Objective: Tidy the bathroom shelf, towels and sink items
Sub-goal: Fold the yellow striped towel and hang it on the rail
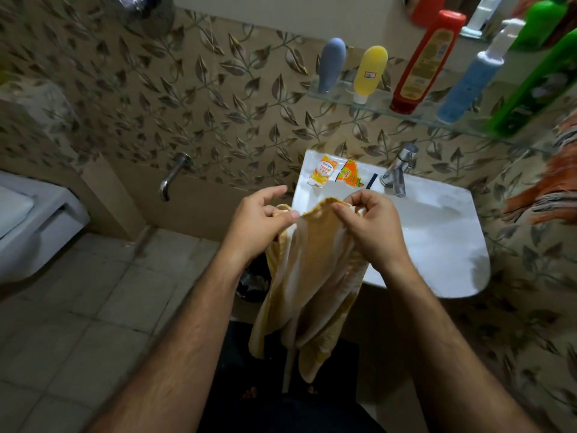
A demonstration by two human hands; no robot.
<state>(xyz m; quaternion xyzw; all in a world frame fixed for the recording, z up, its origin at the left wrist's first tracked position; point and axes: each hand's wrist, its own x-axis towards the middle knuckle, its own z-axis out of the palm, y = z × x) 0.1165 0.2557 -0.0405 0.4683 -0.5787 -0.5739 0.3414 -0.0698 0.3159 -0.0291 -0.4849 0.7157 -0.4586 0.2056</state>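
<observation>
A yellow-and-white striped towel (pixel 315 276) hangs in front of the white sink (pixel 437 232). My left hand (pixel 259 223) pinches its top edge on the left, and my right hand (pixel 368 226) grips the same edge on the right. Two orange sachets (pixel 323 170) (pixel 351 173) and a dark thin item (pixel 371 181) lie on the sink's back ledge beside the tap (pixel 398 170). On the glass shelf (pixel 337 96) above stand a grey tube (pixel 331 64), a yellow bottle (pixel 370 73), a red bottle (pixel 426 60), a blue pump bottle (pixel 471 79) and a green bottle (pixel 537 85).
An orange patterned towel (pixel 543 189) hangs at the right edge. A wall spout (pixel 171 176) sticks out left of the sink. A white toilet (pixel 34 220) stands at the far left on the tiled floor. A dark bin (pixel 253 282) sits under the sink's left side.
</observation>
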